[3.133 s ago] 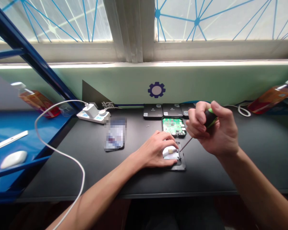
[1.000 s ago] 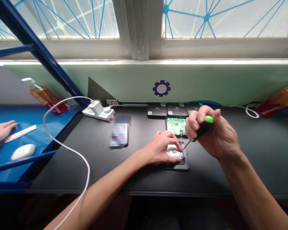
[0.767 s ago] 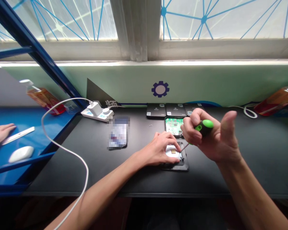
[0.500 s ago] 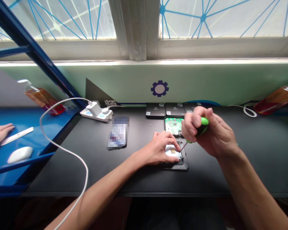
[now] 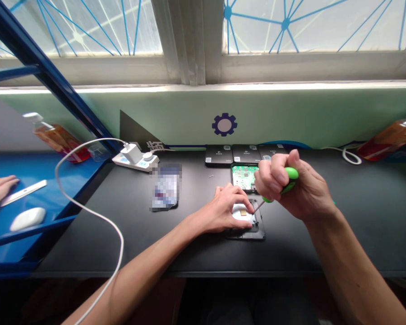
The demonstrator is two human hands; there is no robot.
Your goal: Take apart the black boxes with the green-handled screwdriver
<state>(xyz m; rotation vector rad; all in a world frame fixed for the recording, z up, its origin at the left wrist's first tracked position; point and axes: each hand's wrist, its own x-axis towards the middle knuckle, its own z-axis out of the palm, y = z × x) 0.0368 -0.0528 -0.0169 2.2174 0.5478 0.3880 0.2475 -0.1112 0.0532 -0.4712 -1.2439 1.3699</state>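
My right hand (image 5: 291,185) is wrapped round a screwdriver (image 5: 291,173) with a green and black handle. Its thin shaft slants down to the left, the tip at the edge of a silver plate on a black device cover (image 5: 257,234). With thumb and fingers curved round the silver plate (image 5: 239,212), my left hand (image 5: 228,207) presses it onto that cover. A small tan square sits on the plate. Just behind lies an open black case with a green circuit board (image 5: 243,177), partly hidden by my right hand. Whether a screw is under the tip is too small to see.
Several tiny screws (image 5: 211,176) lie left of the board. Black boxes (image 5: 219,155) line the back. A blurred-out phone-like object (image 5: 165,187) and a power strip (image 5: 135,161) are leftward. A white cable (image 5: 122,243) crosses my left arm. Another person's hand (image 5: 0,189) rests at far left.
The green handle has turned a little in my right hand. My left hand keeps its place on the silver plate.
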